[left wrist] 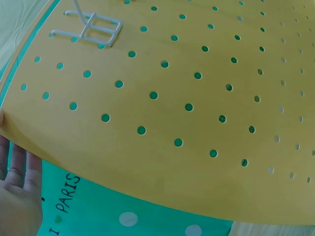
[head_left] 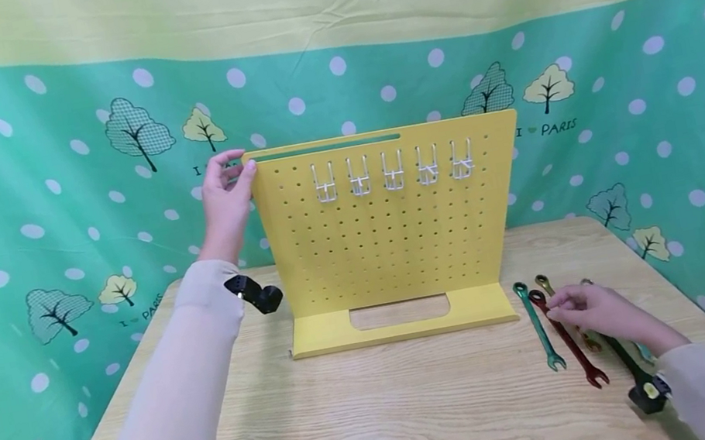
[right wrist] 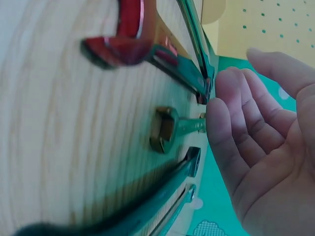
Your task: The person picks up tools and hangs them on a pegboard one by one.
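Note:
A yellow pegboard (head_left: 389, 226) stands upright on its flat base, with several white wire hooks (head_left: 393, 173) in a row near its top. My left hand (head_left: 226, 203) grips the board's upper left corner, thumb on the front face and fingers at the edge. To the right of the base lie several combination wrenches: a green one (head_left: 537, 325), a red one (head_left: 567, 341), a gold one (head_left: 543, 284) and a dark one (head_left: 622, 355). Over them hovers my right hand (head_left: 598, 309), its fingers loosely bent, with nothing held in the right wrist view.
Another teal wrench (head_left: 645, 354) is mostly hidden by my right forearm. The wood-grain table (head_left: 385, 403) bears the board and wrenches. Behind it hangs a green and yellow printed curtain (head_left: 328, 82). The base has a long cutout (head_left: 399, 312).

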The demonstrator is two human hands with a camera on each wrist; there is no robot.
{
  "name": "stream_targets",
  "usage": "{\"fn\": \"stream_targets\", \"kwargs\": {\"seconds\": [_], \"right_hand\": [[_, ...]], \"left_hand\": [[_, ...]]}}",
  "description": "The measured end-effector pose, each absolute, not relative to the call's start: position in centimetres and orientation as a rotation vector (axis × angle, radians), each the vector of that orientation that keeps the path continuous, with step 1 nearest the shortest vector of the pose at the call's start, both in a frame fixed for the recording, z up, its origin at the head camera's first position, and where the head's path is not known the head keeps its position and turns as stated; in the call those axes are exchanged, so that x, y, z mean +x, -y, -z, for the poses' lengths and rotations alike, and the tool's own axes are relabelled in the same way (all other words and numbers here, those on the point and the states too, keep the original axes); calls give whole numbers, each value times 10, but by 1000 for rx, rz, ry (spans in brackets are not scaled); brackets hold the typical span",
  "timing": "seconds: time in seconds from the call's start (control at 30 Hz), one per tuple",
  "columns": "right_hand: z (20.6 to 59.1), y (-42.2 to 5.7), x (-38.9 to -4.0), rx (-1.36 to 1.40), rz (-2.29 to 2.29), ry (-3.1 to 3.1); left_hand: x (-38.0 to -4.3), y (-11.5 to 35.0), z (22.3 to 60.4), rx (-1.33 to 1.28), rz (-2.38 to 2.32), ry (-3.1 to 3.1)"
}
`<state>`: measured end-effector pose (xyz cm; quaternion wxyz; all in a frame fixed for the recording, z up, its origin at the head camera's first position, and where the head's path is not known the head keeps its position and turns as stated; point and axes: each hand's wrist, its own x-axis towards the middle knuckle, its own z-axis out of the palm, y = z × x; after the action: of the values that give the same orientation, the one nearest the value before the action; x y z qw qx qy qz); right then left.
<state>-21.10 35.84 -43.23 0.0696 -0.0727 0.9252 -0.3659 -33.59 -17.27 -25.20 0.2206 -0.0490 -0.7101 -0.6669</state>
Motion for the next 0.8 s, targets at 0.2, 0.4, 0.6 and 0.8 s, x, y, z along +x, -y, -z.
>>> {"fn": "stream_targets", "kwargs": {"seconds": [0.2, 0.4, 0.6, 0.8], "right_hand": [[437, -350, -213, -195, 1116, -2733], [439, -342, -217, -178, 1079, -2752], [444, -336, -221, -115, 1048, -2795], [449, -333, -226, -44, 1020, -2807]], "left_hand": [[-336, 173, 253, -148, 1855, 1964], [-336, 173, 253, -148, 1855, 1958], [-335, 173, 253, -145, 1856, 1953], [-334, 173, 252, -161, 1856, 1955]]}}
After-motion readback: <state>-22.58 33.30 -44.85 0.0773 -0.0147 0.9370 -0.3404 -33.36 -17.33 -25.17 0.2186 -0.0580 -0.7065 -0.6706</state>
